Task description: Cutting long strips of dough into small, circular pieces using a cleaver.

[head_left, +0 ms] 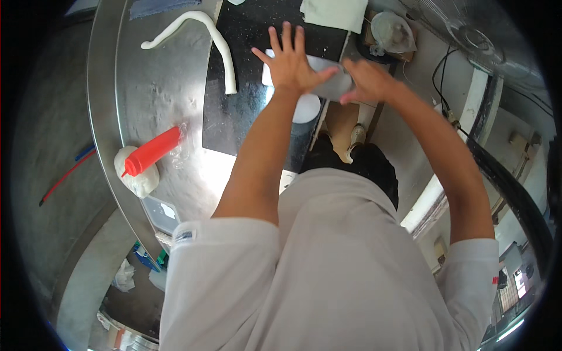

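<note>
My left hand is open, its fingers spread flat over a broad, flat metal blade above the dark worktop. At the blade's right end, my right hand is closed around it; any handle is hidden by the hand. A white round piece shows just below the blade, near the worktop's front edge; I cannot tell whether the blade touches it. To the left, a long white dough rope lies bent across the steel table and the edge of the dark top.
A red squeeze bottle leans on a white lump on the steel table, beside crumpled clear film and a grey flat device. A pale cloth lies at the back; a plastic-wrapped bowl stands right.
</note>
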`<control>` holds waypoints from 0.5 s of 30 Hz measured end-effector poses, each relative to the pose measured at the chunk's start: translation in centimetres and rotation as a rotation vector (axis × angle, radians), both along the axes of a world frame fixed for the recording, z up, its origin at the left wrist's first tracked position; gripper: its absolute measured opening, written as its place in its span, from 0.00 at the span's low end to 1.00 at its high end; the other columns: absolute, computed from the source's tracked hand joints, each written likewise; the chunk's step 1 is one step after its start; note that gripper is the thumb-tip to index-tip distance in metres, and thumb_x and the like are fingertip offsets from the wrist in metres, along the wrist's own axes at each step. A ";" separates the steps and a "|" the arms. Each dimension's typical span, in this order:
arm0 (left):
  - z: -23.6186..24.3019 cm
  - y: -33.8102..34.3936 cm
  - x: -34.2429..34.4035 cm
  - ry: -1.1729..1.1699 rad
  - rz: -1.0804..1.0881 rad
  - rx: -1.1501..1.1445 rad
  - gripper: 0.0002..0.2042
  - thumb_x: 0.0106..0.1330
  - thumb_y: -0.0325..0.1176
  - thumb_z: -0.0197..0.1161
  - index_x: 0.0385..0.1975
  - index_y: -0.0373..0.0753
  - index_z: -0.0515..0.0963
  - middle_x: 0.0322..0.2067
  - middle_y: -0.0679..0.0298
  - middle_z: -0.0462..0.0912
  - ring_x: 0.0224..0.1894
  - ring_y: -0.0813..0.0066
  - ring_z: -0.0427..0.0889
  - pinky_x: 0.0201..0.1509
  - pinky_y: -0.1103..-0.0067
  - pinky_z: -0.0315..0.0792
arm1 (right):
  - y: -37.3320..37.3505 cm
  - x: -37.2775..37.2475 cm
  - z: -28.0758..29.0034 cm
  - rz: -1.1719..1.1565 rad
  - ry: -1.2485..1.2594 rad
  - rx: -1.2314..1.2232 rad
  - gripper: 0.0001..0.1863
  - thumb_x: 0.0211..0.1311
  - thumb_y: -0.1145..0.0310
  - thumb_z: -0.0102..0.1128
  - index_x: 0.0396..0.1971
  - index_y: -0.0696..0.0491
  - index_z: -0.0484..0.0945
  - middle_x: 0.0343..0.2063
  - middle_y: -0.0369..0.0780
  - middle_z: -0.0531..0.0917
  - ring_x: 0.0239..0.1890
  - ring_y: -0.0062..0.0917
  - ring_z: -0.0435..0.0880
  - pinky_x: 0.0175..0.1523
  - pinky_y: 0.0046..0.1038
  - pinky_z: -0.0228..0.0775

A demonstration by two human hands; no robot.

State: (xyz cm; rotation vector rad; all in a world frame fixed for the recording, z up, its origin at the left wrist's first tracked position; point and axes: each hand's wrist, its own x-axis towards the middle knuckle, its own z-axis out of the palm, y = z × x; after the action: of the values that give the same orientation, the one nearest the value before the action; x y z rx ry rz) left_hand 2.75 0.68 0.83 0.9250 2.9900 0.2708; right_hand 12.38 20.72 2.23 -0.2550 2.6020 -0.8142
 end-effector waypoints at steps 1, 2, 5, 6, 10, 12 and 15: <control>-0.2 -0.3 -0.4 0.012 0.028 -0.014 0.62 0.38 0.79 0.62 0.72 0.43 0.56 0.74 0.54 0.49 0.77 0.48 0.41 0.65 0.30 0.37 | -0.3 -1.5 0.2 0.030 -0.037 -0.014 0.48 0.38 0.42 0.79 0.49 0.64 0.69 0.30 0.56 0.83 0.37 0.54 0.84 0.42 0.45 0.77; -0.7 -0.8 0.1 0.005 0.016 -0.010 0.62 0.38 0.79 0.62 0.72 0.43 0.56 0.74 0.54 0.49 0.77 0.48 0.41 0.65 0.30 0.37 | -0.1 -1.8 0.1 0.044 -0.081 -0.016 0.48 0.38 0.42 0.79 0.49 0.64 0.69 0.31 0.56 0.82 0.37 0.54 0.84 0.43 0.45 0.77; -1.3 -2.9 2.4 -0.078 -0.158 0.013 0.62 0.38 0.79 0.62 0.73 0.44 0.56 0.75 0.52 0.46 0.77 0.46 0.39 0.64 0.29 0.33 | -3.8 4.7 0.1 -0.101 -0.208 -0.048 0.47 0.38 0.43 0.79 0.50 0.62 0.70 0.37 0.59 0.82 0.42 0.56 0.82 0.49 0.46 0.76; -0.3 -2.3 3.5 -0.115 -0.161 -0.023 0.62 0.38 0.79 0.62 0.73 0.43 0.56 0.76 0.53 0.44 0.77 0.45 0.37 0.63 0.28 0.32 | -3.8 6.0 -0.6 -0.143 -0.212 -0.061 0.46 0.38 0.42 0.79 0.50 0.61 0.69 0.37 0.59 0.82 0.43 0.56 0.82 0.49 0.46 0.76; 0.8 0.0 1.4 -0.027 -0.084 0.005 0.65 0.37 0.80 0.61 0.74 0.41 0.51 0.76 0.56 0.45 0.77 0.45 0.38 0.63 0.27 0.33 | -0.7 2.9 0.2 -0.031 -0.105 0.021 0.46 0.38 0.42 0.78 0.49 0.61 0.69 0.37 0.59 0.82 0.43 0.56 0.83 0.47 0.47 0.77; 1.1 1.4 -0.4 0.012 0.018 -0.012 0.65 0.40 0.79 0.62 0.75 0.41 0.47 0.75 0.54 0.46 0.77 0.49 0.40 0.67 0.30 0.36 | 1.2 -1.9 1.3 0.018 -0.098 0.023 0.45 0.38 0.43 0.79 0.48 0.62 0.70 0.37 0.58 0.83 0.42 0.55 0.83 0.45 0.46 0.77; -0.9 0.5 -3.0 -0.002 -0.033 0.010 0.64 0.42 0.77 0.63 0.74 0.40 0.48 0.75 0.51 0.46 0.77 0.50 0.40 0.67 0.31 0.37 | -0.2 -2.8 0.5 -0.001 -0.071 -0.036 0.45 0.38 0.42 0.79 0.46 0.63 0.71 0.35 0.59 0.82 0.39 0.55 0.83 0.43 0.45 0.78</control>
State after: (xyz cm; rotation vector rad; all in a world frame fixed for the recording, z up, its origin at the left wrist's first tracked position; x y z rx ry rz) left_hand -0.29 1.21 -0.09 0.9734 2.9713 0.2862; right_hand 9.61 20.53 2.77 -0.2306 2.5237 -0.8558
